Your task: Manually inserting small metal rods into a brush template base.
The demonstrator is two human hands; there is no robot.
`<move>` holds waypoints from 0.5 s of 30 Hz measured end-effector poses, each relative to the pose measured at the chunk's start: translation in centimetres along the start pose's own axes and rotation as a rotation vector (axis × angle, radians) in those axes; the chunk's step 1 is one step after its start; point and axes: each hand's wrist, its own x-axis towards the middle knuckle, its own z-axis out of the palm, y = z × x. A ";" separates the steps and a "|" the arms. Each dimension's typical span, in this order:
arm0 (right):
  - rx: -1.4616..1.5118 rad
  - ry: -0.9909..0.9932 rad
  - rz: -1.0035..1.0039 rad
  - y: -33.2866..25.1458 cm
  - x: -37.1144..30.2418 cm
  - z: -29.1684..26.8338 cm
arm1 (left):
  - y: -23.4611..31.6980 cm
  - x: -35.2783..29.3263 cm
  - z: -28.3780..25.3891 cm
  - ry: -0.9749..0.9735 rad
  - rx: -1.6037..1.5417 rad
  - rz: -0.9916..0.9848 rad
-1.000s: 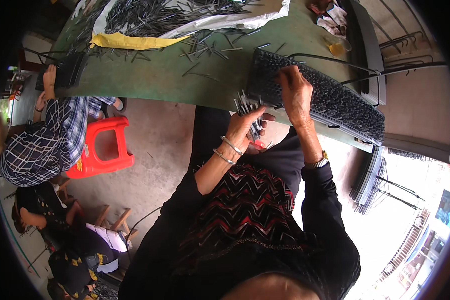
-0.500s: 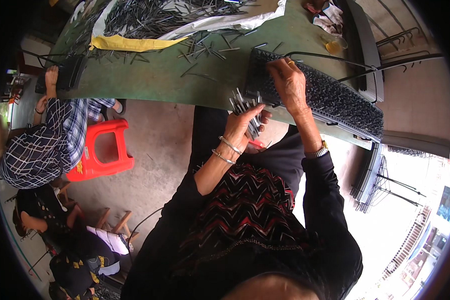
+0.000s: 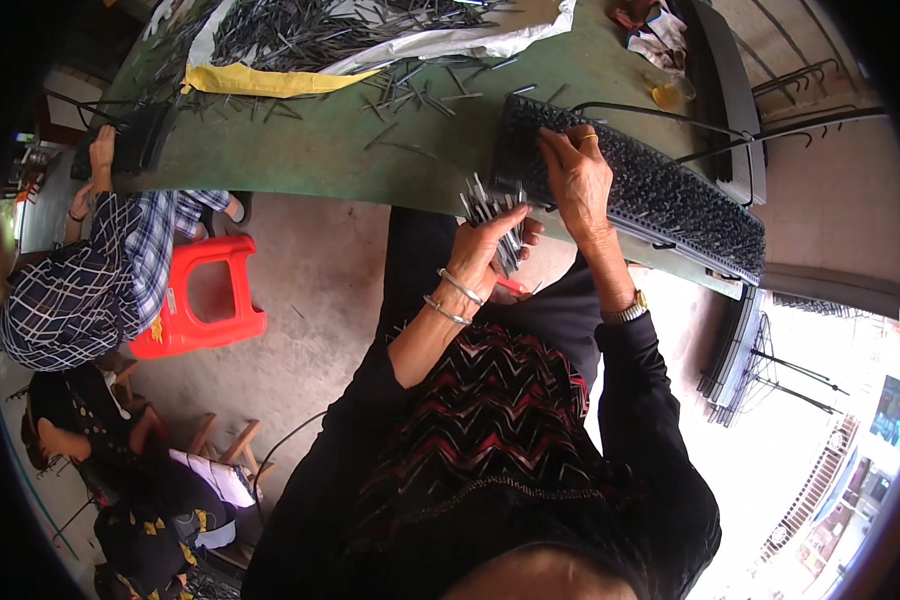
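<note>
A bundle of thin dark metal-looking rods (image 3: 502,222) is gripped in my left hand (image 3: 483,245), just off the table's near edge. Their ends fan out above my thumb. My right hand (image 3: 580,178) is over the left part of a long black rack (image 3: 660,195) packed with many small upright pieces. The fingers of that hand are pinched together, pointing down at the rack. What sits between the fingertips is too small to make out.
On the green table (image 3: 270,150) lies a white and yellow sack (image 3: 280,82) heaped with loose rods, several scattered around it. A yellow-bottomed cup (image 3: 667,95) and a cloth (image 3: 660,40) are at the far right. A red stool (image 3: 240,290) and co-workers (image 3: 60,310) are at the left.
My right hand has shifted slightly down over the rack, its fingers still pinched. The left hand keeps the bundle in nearly the same spot.
</note>
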 end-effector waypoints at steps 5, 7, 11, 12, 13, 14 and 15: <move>0.252 -0.131 0.114 -0.2 -1.0 -2.4 | 0.1 0.0 0.0 -0.038 -0.007 0.011; 0.696 -0.561 0.242 -0.2 -1.3 -3.7 | 0.4 0.0 0.1 -0.054 0.042 0.002; 0.747 -0.722 0.373 -0.1 -1.1 -5.2 | 0.1 -0.2 0.6 -0.060 0.099 -0.031; 0.749 -0.722 0.375 0.0 -1.2 -5.4 | 0.0 -0.3 0.7 -0.061 0.094 -0.032; 0.733 -0.705 0.381 0.0 -1.2 -5.4 | -0.1 -0.3 0.8 -0.061 0.090 -0.032; 0.717 -0.689 0.386 0.1 -1.2 -5.4 | -0.1 -0.2 0.7 -0.060 0.092 -0.031; 0.720 -0.689 0.386 0.0 -1.3 -5.4 | 0.0 -0.1 0.6 -0.053 0.111 -0.022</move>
